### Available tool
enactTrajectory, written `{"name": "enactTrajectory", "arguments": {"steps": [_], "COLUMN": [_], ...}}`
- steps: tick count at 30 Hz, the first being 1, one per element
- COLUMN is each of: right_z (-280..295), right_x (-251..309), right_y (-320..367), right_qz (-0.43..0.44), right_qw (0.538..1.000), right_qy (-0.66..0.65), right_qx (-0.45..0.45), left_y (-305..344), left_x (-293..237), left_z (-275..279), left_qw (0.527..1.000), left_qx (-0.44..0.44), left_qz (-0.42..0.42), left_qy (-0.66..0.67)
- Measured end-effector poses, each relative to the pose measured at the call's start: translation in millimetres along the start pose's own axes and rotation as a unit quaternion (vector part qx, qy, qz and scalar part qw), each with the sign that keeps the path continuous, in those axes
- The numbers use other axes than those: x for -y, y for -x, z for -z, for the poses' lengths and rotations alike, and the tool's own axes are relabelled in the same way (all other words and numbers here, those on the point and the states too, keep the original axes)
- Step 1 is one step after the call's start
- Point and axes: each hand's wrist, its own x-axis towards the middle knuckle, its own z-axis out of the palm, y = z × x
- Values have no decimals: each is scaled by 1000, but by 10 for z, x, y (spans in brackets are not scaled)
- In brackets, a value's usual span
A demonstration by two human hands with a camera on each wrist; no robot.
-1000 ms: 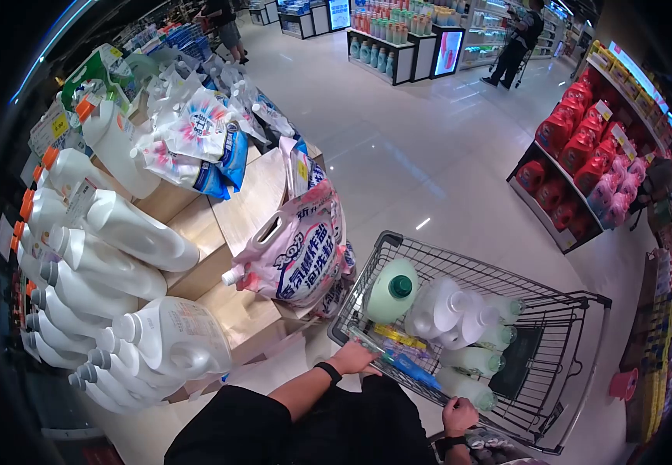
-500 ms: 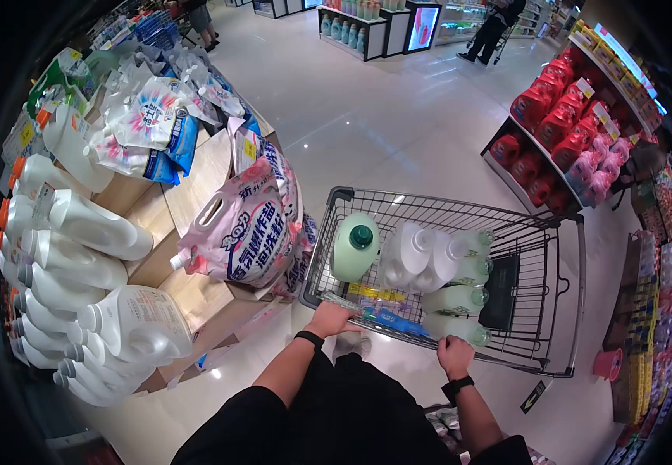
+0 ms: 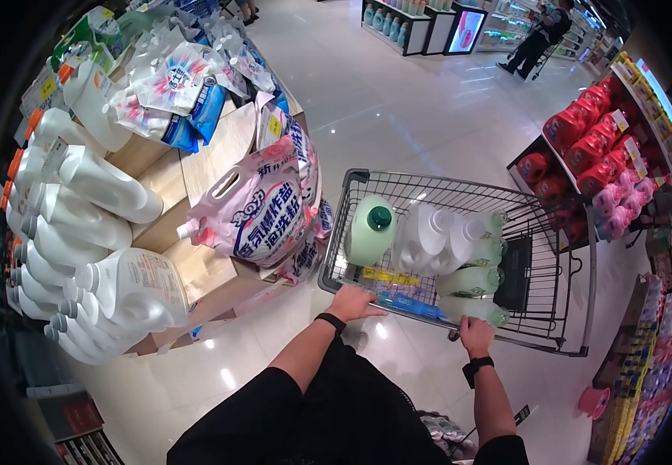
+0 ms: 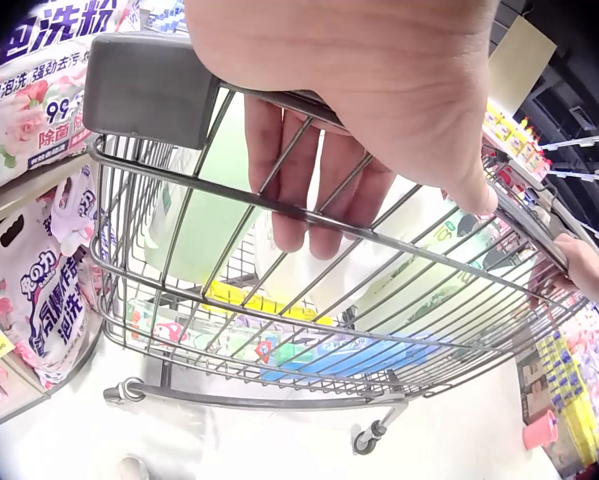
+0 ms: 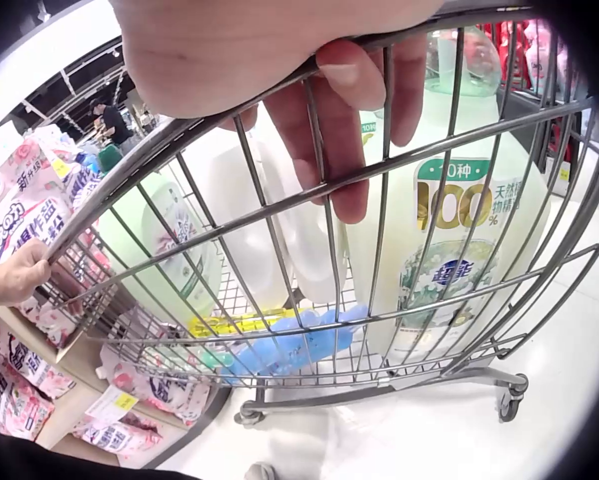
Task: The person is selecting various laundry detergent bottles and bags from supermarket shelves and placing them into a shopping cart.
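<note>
A metal wire shopping cart (image 3: pixel 442 183) stands sideways in front of me. My left hand (image 3: pixel 353 302) holds its near rim by the left corner, fingers hanging over the bar inside the basket in the left wrist view. Farther right on the same rim, my right hand (image 3: pixel 475 335) grips the bar, thumb (image 5: pixel 352 75) bent over it. In the basket are a pale green jug (image 3: pixel 368 232) with a dark green cap, white jugs (image 3: pixel 423 240), pale green bottles (image 3: pixel 472 280), a yellow package (image 3: pixel 390 277) and a blue package (image 3: pixel 412 306).
At left, a wooden display (image 3: pixel 196 267) bears white detergent jugs (image 3: pixel 138 291) and pink detergent bags (image 3: pixel 262 205) close to the cart's corner. Red bottles (image 3: pixel 584 124) fill a shelf at right. A pink bucket (image 3: pixel 594 402) stands lower right. A person (image 3: pixel 545 39) is far off.
The cart has turned a little and moved away from my body, with both hands staying on its rim. My arms now reach farther forward, and the head view has shifted.
</note>
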Motion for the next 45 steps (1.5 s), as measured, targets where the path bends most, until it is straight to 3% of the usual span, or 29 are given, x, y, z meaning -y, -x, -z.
{"name": "enactTrajectory", "arguments": {"steps": [11, 16, 33, 37, 39, 40, 45], "right_z": [-60, -11, 30, 294, 455, 495, 559], "right_x": [-56, -95, -267, -482, -534, -544, -376], "right_y": [-299, -402, -881, -1110, -1136, -1161, -2051], "right_qz": [24, 31, 76, 97, 115, 114, 123], "right_qw": [996, 997, 995, 991, 988, 987, 986], "right_qy": [1, 3, -1, 4, 2, -2, -14], "right_qx": [-80, -73, -69, -95, -107, -111, -109], "left_y": [-134, -230, -604, -773, -736, -747, -1402], "left_x": [30, 19, -15, -319, -449, -479, -221], "left_z": [-72, -60, -156, 23, 82, 161, 584], "left_qw": [999, 1000, 996, 997, 988, 988, 991], "left_qx": [-49, -22, -70, -46, -147, -148, -122], "left_qz": [18, 20, 45, 50, 25, 23, 37], "left_qy": [8, -4, 9, -38, -29, -33, -39]}}
